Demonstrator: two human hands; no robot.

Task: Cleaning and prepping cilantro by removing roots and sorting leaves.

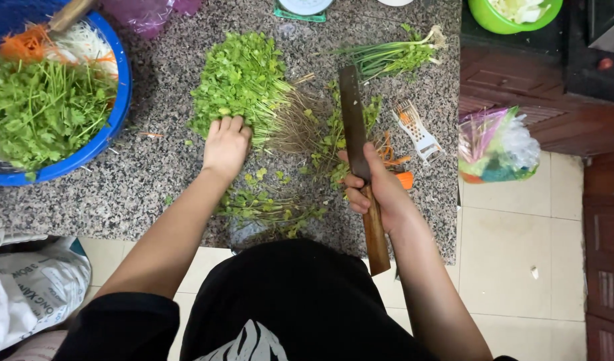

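The left hand (225, 144) presses palm-down, fingers curled, on a bundle of coriander (243, 83) that lies on the speckled granite counter (153, 174), leaves to the left and pale roots (295, 124) trailing right. It pins the stems rather than closing around them. The right hand (374, 187) is closed tight around the wooden handle of a cleaver (355, 127), whose long dark blade points away from the person, just right of the roots and apart from them.

The main hazard is the left hand's fingers: they sit near the root end, close to where the blade would fall. If the bundle rolls or the stems slip under the palm, the knuckles could drift into the cut line. Loose trimmings (273, 207) scattered at the near edge of the counter make the surface slippery and could let the bunch slide. The blade looks dark and worn, though its edge cannot be judged from here; a dull one would skid off the wiry roots. To the right, a small white grater (417, 130) and carrot scraps (397, 164) lie close to the knife hand and could be knocked to the floor. The blue bowl of picked herbs (46, 110) at far left stands well apart.
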